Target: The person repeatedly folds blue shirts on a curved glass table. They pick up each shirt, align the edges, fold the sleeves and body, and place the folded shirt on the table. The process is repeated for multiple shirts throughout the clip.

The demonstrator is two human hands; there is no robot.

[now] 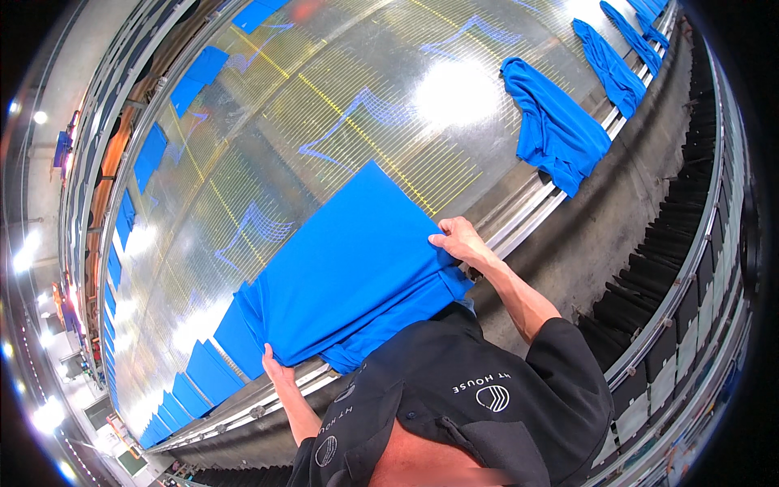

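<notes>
Wide glossy bench (341,97) with yellow grid lines, smooth blue garment (349,260) spread flat at its near edge, left hand (276,367) pinching its lower corner, right hand (458,239) gripping its right edge, crumpled blue garments (556,122) lying beyond.

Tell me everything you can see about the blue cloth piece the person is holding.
The bright blue fabric garment lies spread flat and smooth on a shiny curved transparent surface, its lower edge bunched over the metal rail. The left hand grips its lower corner; the right hand presses its right corner.
</notes>
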